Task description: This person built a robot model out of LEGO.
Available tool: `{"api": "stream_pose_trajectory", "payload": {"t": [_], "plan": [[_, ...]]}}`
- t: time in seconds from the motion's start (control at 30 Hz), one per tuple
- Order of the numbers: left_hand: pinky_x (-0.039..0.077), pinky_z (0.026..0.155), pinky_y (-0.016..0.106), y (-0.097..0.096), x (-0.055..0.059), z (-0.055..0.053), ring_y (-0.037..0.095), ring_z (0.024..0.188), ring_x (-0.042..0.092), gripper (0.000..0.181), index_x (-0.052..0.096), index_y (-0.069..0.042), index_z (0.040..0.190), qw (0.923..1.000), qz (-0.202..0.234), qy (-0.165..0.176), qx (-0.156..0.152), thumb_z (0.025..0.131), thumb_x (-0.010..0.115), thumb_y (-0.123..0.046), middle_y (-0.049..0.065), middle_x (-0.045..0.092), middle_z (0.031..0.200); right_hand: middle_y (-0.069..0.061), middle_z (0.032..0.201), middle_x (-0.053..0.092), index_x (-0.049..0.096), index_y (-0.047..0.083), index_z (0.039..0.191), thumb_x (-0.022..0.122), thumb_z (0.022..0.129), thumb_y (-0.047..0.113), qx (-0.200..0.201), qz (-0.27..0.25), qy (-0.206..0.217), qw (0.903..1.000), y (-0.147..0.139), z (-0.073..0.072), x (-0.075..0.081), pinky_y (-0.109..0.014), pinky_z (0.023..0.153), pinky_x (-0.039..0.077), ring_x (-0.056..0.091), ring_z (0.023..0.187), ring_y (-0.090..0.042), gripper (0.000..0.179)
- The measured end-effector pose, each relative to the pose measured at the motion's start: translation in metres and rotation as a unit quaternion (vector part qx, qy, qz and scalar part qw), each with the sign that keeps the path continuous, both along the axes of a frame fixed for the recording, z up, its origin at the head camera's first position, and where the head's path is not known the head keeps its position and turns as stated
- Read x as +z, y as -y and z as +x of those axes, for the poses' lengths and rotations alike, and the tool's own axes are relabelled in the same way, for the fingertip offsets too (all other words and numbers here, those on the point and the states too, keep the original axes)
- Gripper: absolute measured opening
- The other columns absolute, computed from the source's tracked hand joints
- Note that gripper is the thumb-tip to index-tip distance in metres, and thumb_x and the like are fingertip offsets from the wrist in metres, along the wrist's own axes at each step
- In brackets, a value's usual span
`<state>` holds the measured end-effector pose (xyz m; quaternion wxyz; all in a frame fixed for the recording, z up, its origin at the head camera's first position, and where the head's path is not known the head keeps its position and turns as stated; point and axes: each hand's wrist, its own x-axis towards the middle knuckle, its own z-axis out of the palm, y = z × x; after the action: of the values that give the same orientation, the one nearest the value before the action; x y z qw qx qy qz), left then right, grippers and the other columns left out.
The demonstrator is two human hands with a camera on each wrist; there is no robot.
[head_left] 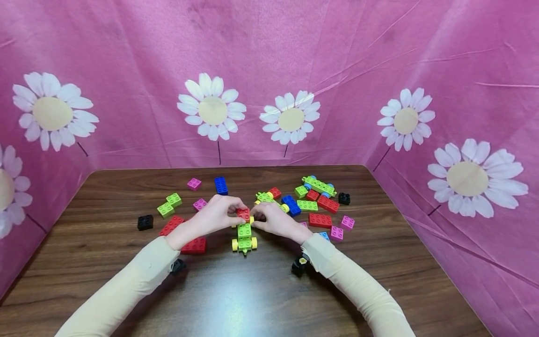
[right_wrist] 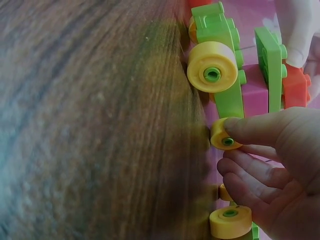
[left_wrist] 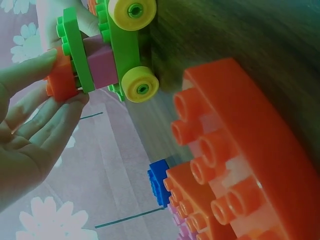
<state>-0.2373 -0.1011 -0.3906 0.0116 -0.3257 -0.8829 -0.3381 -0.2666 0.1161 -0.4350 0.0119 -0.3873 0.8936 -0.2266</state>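
Observation:
A toy car with a green wheeled base (head_left: 244, 244) and yellow wheels stands on the table between both hands. On that base, a pink brick (left_wrist: 102, 62) carries a long green brick (left_wrist: 79, 52). Topping the stack is a red brick (left_wrist: 64, 77), which my left hand (head_left: 214, 213) pinches between thumb and fingers. From the other side, my right hand (head_left: 275, 221) pinches the car's yellow wheel (right_wrist: 218, 135), its thumb lying against the wheel in the right wrist view. The far end of the base is partly hidden behind the hands.
Beyond my right hand lies another green wheeled base (head_left: 264, 197); a blue-wheeled one (head_left: 322, 187) stands farther back among red, green and pink bricks. To the left are red bricks (head_left: 194, 245), a black brick (head_left: 145, 222), green bricks (head_left: 166, 209) and a blue brick (head_left: 221, 186).

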Motion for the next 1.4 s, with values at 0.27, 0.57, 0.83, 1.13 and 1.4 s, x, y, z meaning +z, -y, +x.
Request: {"api": "stream_pose_trajectory", "payload": {"t": [0.27, 0.57, 0.83, 1.13, 1.4], "plan": [[0.06, 0.075, 0.034, 0.0004, 0.0011, -0.0001, 0.015, 0.082, 0.071, 0.022, 0.074, -0.005, 0.099, 0.9997, 0.006, 0.022, 0.005, 0.083, 0.08, -0.019, 0.007, 0.077, 0.093, -0.007, 0.097, 0.074, 0.07, 0.005, 0.107, 0.073, 0.089, 0.014, -0.005, 0.0, 0.008, 1.0, 0.0002, 0.0005, 0.0, -0.026, 0.079, 0.057, 0.068, 0.086, -0.016, 0.02], [0.06, 0.073, 0.032, 0.0025, -0.0011, 0.0024, 0.016, 0.083, 0.071, 0.021, 0.074, -0.005, 0.098, 0.9995, 0.011, 0.03, 0.009, 0.084, 0.079, -0.019, 0.007, 0.077, 0.095, -0.006, 0.097, 0.074, 0.07, 0.005, 0.107, 0.074, 0.089, 0.015, 0.0, -0.002, 0.008, 1.0, -0.0007, 0.0006, -0.0018, -0.027, 0.079, 0.058, 0.069, 0.086, -0.015, 0.021], [0.06, 0.072, 0.031, 0.0013, -0.0027, 0.0031, 0.019, 0.082, 0.072, 0.019, 0.074, -0.004, 0.095, 0.9984, 0.032, 0.043, 0.017, 0.083, 0.08, -0.017, 0.01, 0.077, 0.095, -0.007, 0.099, 0.074, 0.071, 0.004, 0.109, 0.073, 0.09, 0.014, -0.006, 0.005, 0.016, 0.9998, 0.0004, 0.0005, -0.0005, -0.027, 0.081, 0.058, 0.069, 0.088, -0.016, 0.022], [0.054, 0.066, 0.022, -0.0003, 0.0, -0.0007, 0.014, 0.077, 0.069, 0.017, 0.074, -0.003, 0.094, 0.9973, 0.02, 0.07, 0.014, 0.083, 0.08, -0.015, 0.01, 0.077, 0.09, -0.006, 0.096, 0.074, 0.071, 0.005, 0.106, 0.074, 0.089, 0.014, 0.0, 0.0, 0.011, 0.9999, -0.0001, -0.0005, -0.0021, -0.025, 0.079, 0.057, 0.068, 0.086, -0.014, 0.02], [0.057, 0.07, 0.027, 0.0002, -0.0013, 0.0, 0.015, 0.08, 0.07, 0.019, 0.074, -0.004, 0.097, 0.9971, 0.014, 0.072, 0.02, 0.084, 0.079, -0.017, 0.009, 0.077, 0.093, -0.006, 0.095, 0.074, 0.071, 0.005, 0.105, 0.074, 0.089, 0.015, 0.002, -0.006, 0.013, 0.9999, 0.0002, 0.0003, -0.0014, -0.025, 0.078, 0.057, 0.069, 0.085, -0.014, 0.019]]}}
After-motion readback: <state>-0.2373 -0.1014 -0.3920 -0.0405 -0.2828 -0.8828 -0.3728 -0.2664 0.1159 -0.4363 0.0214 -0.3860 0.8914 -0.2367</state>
